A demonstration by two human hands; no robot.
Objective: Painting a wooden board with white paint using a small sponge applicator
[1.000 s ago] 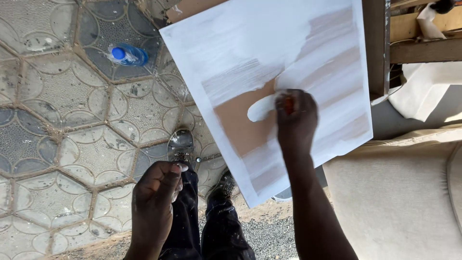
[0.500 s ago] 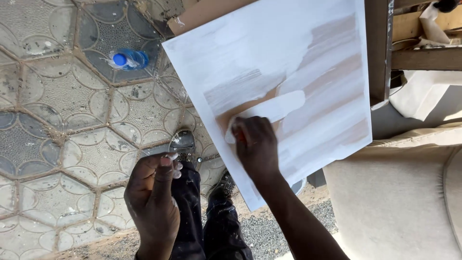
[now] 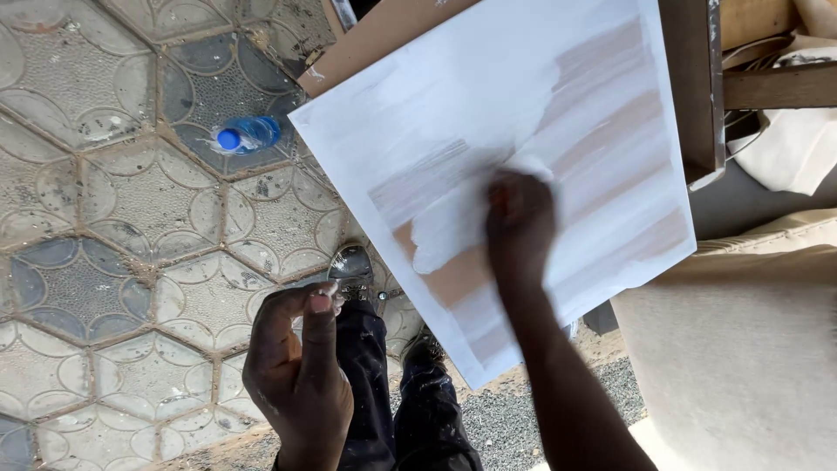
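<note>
Right hand [image 3: 520,222]: fingers closed, blurred, pressed on white-painted board [image 3: 488,113]; any tool held cannot be told. Left hand [image 3: 296,371]: fingers loosely curled, empty, above paved floor [image 3: 96,218].

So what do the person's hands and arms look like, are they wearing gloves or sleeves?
No gloves and no sleeves show. The left hand is bare, and its fingertips carry pale smears like the white coating on the board. The right hand is blurred, bare too, and its forearm is uncovered down to the picture's edge. No watch, ring or bracelet shows.
</note>
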